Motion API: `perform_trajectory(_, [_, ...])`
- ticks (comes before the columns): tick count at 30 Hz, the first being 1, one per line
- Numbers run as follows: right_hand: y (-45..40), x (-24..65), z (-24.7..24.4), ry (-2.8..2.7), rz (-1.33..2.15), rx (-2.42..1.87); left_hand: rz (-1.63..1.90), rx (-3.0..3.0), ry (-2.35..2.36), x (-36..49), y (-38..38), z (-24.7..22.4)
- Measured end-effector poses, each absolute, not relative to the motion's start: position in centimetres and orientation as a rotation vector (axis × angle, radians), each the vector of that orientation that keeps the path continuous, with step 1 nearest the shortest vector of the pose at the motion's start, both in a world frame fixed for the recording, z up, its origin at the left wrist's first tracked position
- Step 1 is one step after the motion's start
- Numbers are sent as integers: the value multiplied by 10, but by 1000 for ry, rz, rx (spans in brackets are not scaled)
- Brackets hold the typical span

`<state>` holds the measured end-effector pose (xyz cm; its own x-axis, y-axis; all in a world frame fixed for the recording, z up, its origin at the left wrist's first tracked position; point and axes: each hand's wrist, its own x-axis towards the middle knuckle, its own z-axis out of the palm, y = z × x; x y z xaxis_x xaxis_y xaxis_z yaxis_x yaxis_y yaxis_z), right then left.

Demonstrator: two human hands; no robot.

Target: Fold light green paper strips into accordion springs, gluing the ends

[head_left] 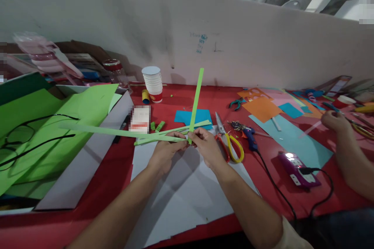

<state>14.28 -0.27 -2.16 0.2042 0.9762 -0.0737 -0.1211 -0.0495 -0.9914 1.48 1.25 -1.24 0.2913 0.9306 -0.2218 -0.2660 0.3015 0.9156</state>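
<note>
Two long green paper strips meet at a right angle between my hands. My left hand [168, 149] pinches the pale green paper strip [117, 133], which stretches off to the left. In my right hand [203, 144] is the brighter green paper strip [196, 99], standing upward from the fingers. The fingertips of both hands nearly touch where the strips join, and they hide that joint. More green strips [143, 142] lie just behind my hands, with a blue paper piece [179, 116] under them. Two small folded green pieces [160, 126] rest to the left.
White paper sheets [163, 206] lie beneath my hands on the red table. Scissors [226, 140], a glue gun [250, 137] and a purple power unit [299, 171] with cables sit to the right. At left stands a box [87, 159] with green paper. Another person's hand [336, 120] works at far right.
</note>
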Motion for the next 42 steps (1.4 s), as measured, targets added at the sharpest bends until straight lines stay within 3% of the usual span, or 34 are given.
perform_trajectory(10, [-3,141,-25,-942,1113,-1238,987,888,934,15,12,-13])
perform_trajectory(21, [-8,140,-10,-792,1372,-1190,1092,873,1018,11,15,-11])
perform_trajectory(38, [-9,137,-8,-843,1302,-1238,1136,873,995,13,16,-14])
perform_trajectory(42, [-9,141,-11,-840,1075,-1297,1128,889,1041,13,15,-12])
